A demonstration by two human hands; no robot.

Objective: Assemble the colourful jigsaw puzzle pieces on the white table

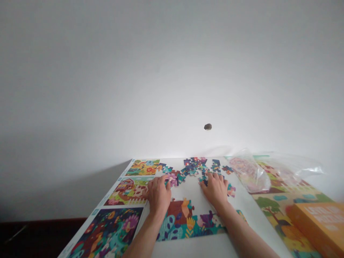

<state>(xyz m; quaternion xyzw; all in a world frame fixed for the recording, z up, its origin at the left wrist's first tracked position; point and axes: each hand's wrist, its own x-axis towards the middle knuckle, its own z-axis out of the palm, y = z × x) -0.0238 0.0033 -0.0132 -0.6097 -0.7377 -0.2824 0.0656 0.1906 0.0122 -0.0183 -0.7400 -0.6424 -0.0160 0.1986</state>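
My left hand (158,194) rests palm down at the left of the white sheet, its fingers bent and slightly apart beside the loose jigsaw pieces (174,178). Its fingertips are partly hidden, and I see nothing held in it. My right hand (216,189) lies over the loose pieces on the right, thumb apart from the fingers, touching some of them. Between and below my wrists is a partly joined jigsaw puzzle (176,224) with leaves, a yellow flower and animals. Farther back, several more loose pieces (195,165) lie in a heap.
Printed pictures (107,233) run down the sheet's left side. On the right are a clear plastic bag (252,173), a farm-scene picture (271,206) and an orange box (319,225). A white wall (172,89) with a small hole (208,126) stands behind the table.
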